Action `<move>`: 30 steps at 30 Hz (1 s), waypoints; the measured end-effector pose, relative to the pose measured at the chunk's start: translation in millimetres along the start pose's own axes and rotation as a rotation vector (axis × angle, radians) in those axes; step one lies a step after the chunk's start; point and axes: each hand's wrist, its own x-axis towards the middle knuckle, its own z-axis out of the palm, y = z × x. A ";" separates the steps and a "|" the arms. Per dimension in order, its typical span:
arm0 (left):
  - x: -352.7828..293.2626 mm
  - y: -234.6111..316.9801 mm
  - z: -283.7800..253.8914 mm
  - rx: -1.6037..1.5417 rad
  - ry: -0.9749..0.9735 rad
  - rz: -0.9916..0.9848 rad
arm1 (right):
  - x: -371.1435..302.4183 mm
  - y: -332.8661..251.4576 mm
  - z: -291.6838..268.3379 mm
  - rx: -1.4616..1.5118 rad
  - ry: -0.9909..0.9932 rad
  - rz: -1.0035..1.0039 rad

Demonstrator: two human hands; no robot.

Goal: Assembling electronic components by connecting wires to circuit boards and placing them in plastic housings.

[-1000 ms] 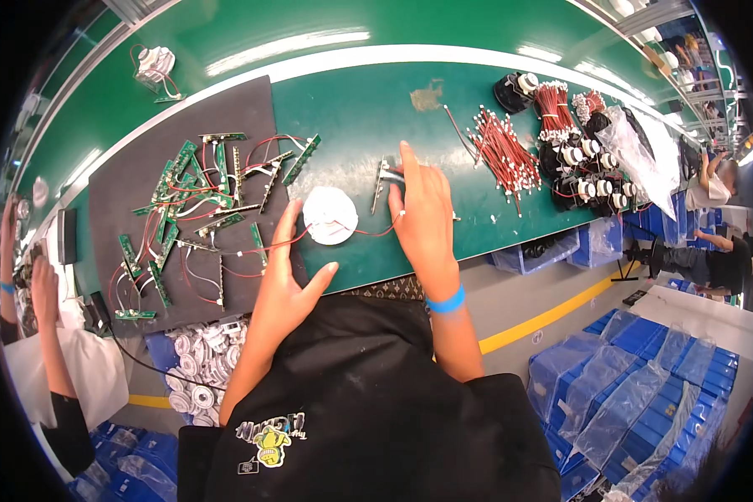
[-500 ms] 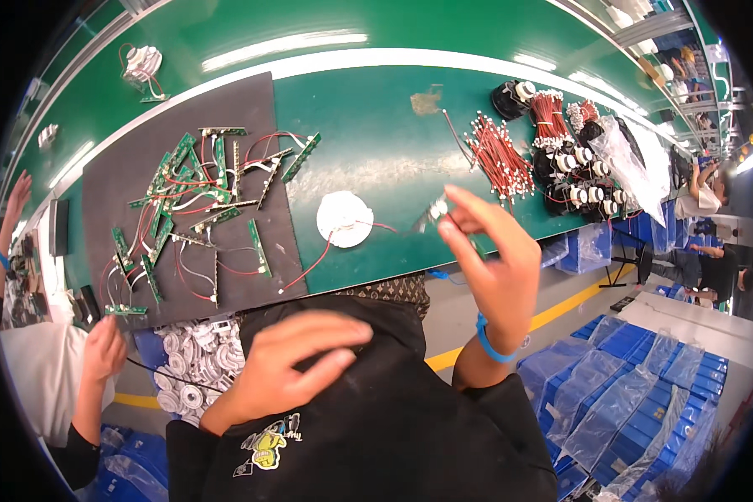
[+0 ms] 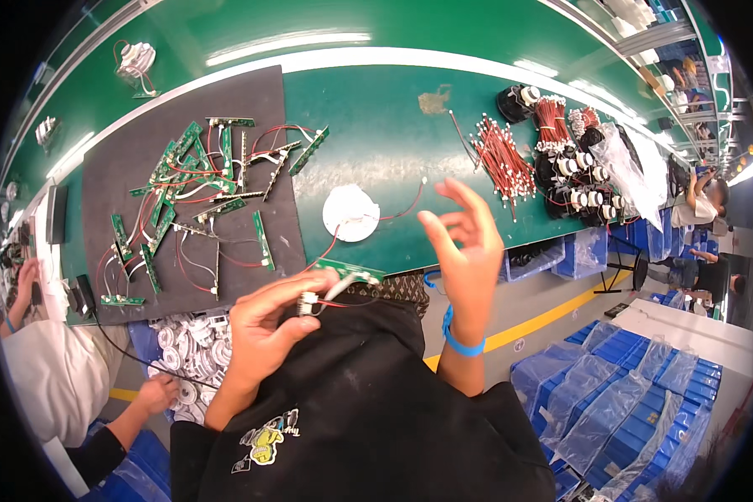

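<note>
My left hand (image 3: 263,322) is closed near the table's front edge, a small white connector (image 3: 308,304) pinched between thumb and fingers. A green circuit board (image 3: 356,272) with white and red-black wires sticks out from those fingers. My right hand (image 3: 468,251) is raised over the table edge, fingers apart and nothing visible in them. Between and beyond the hands, a round white part (image 3: 350,213) lies on the green table (image 3: 360,117). One red wire (image 3: 410,209) runs from it toward my right hand, ending in a small white plug; another goes toward my left hand.
Many wired circuit boards lie on a dark mat (image 3: 251,88) at left. Red wire bundles (image 3: 502,159) and black-and-white round parts (image 3: 573,167) sit at right. White parts (image 3: 192,351) fill a bin below the table. A co-worker's hand (image 3: 157,391) is beside it; blue crates (image 3: 627,393) stand right.
The circuit board has passed from my right hand to my left, which has closed on it. My right hand has opened. The co-worker's near hand has moved down to the white parts.
</note>
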 end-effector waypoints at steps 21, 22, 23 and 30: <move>23.5 2.4 10.3 -0.400 -0.032 -0.373 | -4.3 10.7 0.2 0.525 -0.281 0.118; 25.0 1.9 10.4 -0.397 -0.023 -0.377 | -5.2 8.0 4.2 0.470 -0.344 -0.027; 25.9 0.2 9.5 -0.421 -0.045 -0.374 | -6.5 5.4 8.1 0.413 -0.404 -0.171; 16.4 -3.7 1.2 -0.364 -0.026 -0.405 | -3.8 -14.5 16.5 0.634 -0.772 0.283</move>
